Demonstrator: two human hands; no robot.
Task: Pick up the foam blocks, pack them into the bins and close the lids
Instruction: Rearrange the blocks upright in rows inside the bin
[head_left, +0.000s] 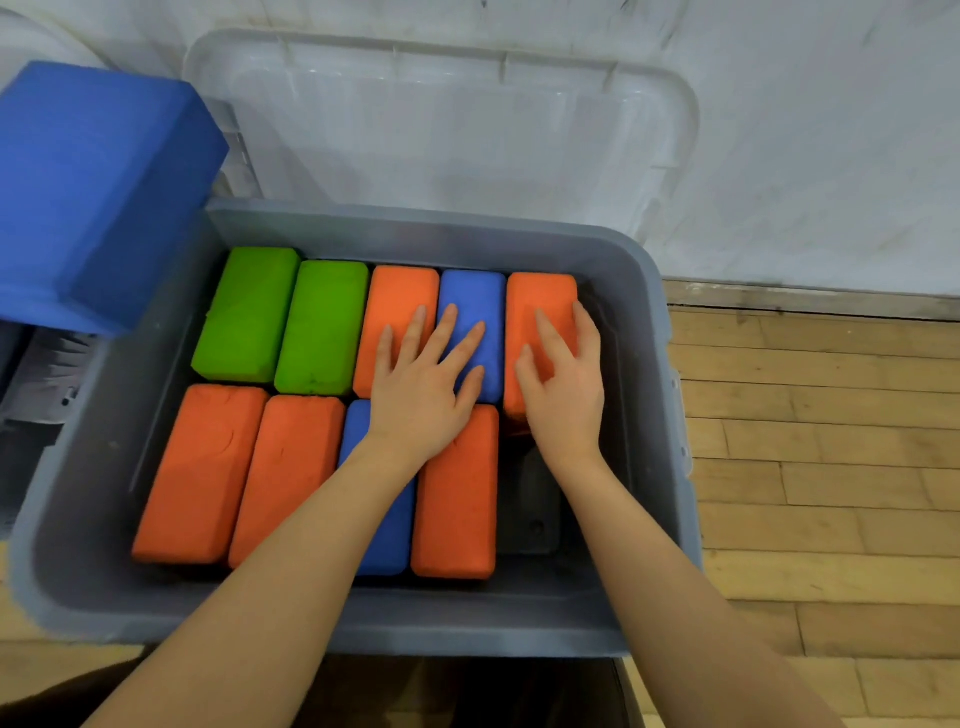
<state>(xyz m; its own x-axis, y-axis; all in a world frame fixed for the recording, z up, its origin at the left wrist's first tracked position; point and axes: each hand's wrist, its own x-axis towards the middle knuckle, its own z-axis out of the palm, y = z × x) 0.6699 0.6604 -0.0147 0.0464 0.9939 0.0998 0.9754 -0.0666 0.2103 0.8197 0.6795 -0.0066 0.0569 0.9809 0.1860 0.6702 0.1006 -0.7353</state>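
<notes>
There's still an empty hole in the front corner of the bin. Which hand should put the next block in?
Probably the right hand. The empty gap lies just below its wrist, by the gray bin wall. The left hand lies flat farther left on the blocks. No loose block is clearly in reach, though.

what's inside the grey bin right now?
The grey bin holds nine foam blocks in two rows: five orange, two green, two blue. Near-right slot is open, dark floor showing. The left hand and right hand cover parts of the blocks; anything beneath the layer is hidden.
</notes>
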